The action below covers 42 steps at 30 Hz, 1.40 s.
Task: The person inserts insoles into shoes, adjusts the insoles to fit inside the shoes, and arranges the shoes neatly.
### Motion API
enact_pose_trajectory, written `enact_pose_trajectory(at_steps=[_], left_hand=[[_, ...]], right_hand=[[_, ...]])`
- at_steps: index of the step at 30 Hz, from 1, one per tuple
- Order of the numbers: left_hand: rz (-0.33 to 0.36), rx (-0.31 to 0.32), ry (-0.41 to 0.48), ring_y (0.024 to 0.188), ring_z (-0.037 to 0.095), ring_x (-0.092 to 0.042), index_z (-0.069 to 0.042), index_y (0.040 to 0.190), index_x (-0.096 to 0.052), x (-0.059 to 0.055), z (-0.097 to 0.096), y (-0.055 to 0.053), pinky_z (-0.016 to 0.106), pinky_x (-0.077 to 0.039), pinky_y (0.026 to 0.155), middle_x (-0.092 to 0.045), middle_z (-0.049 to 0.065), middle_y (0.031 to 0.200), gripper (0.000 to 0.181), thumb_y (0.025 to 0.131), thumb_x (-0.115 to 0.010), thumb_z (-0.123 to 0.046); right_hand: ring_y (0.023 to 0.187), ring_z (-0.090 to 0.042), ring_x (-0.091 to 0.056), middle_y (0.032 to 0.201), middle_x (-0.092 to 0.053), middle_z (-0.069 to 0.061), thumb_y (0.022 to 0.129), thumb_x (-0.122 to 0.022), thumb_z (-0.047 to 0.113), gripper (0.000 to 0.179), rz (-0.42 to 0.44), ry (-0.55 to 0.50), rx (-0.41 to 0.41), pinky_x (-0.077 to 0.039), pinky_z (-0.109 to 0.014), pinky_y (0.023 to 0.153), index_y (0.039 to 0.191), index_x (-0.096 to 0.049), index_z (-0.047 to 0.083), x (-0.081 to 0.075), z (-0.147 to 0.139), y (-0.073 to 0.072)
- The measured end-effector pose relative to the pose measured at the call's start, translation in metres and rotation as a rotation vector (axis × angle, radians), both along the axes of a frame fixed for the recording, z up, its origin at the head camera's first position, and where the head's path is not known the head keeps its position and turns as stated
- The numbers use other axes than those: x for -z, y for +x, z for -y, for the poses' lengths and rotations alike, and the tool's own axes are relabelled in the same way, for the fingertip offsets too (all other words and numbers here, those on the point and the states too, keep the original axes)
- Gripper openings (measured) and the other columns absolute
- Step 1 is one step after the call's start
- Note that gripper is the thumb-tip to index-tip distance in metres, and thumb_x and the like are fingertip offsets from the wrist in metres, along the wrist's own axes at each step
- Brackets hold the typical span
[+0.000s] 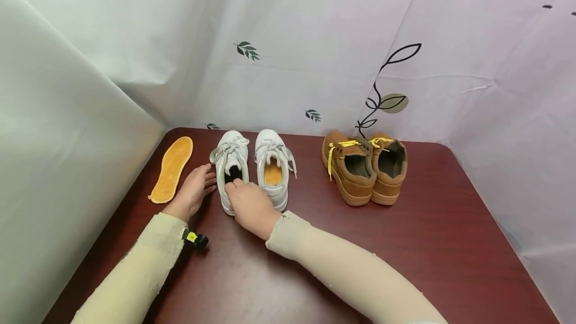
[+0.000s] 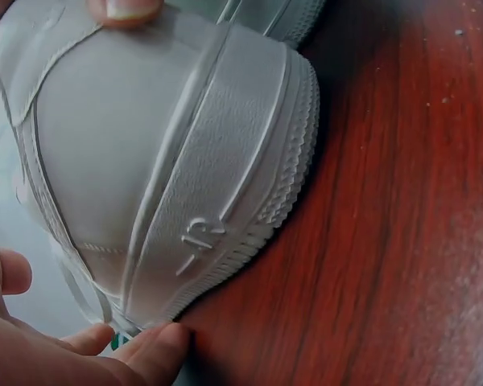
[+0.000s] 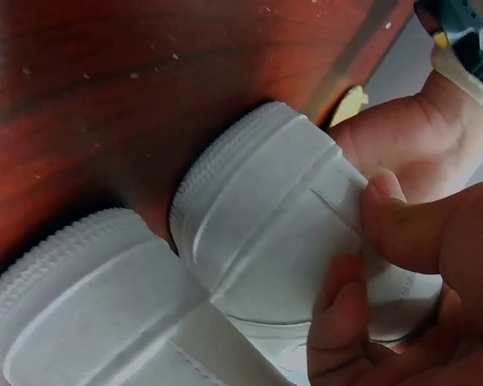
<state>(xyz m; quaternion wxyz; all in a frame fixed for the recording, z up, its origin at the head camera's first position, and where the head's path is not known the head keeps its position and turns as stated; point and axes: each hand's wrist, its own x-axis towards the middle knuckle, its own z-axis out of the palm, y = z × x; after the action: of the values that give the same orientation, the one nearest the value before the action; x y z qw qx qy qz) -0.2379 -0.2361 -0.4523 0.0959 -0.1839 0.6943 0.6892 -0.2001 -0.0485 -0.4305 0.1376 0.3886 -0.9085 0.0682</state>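
Note:
Two white sneakers stand side by side with toes toward the back. My right hand [image 1: 253, 208] grips the heel collar of the left white sneaker [image 1: 234, 146], its fingers at the opening and thumb against the back of the heel [image 3: 306, 217]. Inside, that shoe looks dark. My left hand [image 1: 194, 189] lies along its outer side, fingers fairly straight, fingertips [image 2: 165, 342] right at the sole's edge. In the right white sneaker [image 1: 270, 139] an orange lining [image 1: 272, 173] shows. A loose orange insole [image 1: 172, 169] lies flat left of my left hand.
A pair of brown shoes [image 1: 353, 186] with yellow laces stands to the right on the dark red table [image 1: 405, 249]. White curtains [image 1: 288, 54] with leaf prints close off the back and both sides. A black wrist camera [image 1: 196, 240] sits on my left wrist.

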Motion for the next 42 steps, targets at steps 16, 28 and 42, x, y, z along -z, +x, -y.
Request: enact_pose_trajectory(at_steps=[16, 28, 42], left_hand=[[-0.102, 0.029, 0.213, 0.084, 0.007, -0.060, -0.024, 0.121, -0.039, 0.005, 0.008, 0.006, 0.024, -0.050, 0.079, -0.059, -0.006, 0.097, 0.019, 0.106, -0.045, -0.034], [-0.290, -0.007, 0.234, 0.092, 0.005, -0.066, -0.014, 0.140, -0.033, -0.023, -0.014, 0.025, 0.021, -0.054, 0.084, -0.059, -0.006, 0.109, 0.041, 0.104, -0.051, -0.022], [-0.488, 0.155, 0.215, 0.112, 0.011, -0.062, -0.003, 0.152, -0.026, -0.061, -0.058, 0.062, 0.025, -0.054, 0.093, -0.055, 0.008, 0.127, 0.060, 0.100, -0.056, -0.006]], right_hand=[[0.075, -0.018, -0.059, 0.094, -0.058, 0.004, 0.085, -0.070, 0.011, 0.019, -0.111, 0.023, -0.074, -0.050, -0.027, 0.071, 0.099, -0.060, 0.018, 0.015, -0.016, 0.011], [0.071, -0.017, -0.055, 0.083, -0.053, 0.004, 0.089, -0.073, 0.016, 0.016, -0.129, -0.078, -0.172, -0.047, -0.026, 0.069, 0.092, -0.058, 0.017, -0.022, -0.051, 0.024], [0.073, -0.016, -0.055, 0.085, -0.052, 0.005, 0.090, -0.073, 0.027, 0.027, -0.202, -0.201, -0.278, -0.046, -0.028, 0.067, 0.109, -0.060, 0.012, -0.055, -0.113, 0.060]])
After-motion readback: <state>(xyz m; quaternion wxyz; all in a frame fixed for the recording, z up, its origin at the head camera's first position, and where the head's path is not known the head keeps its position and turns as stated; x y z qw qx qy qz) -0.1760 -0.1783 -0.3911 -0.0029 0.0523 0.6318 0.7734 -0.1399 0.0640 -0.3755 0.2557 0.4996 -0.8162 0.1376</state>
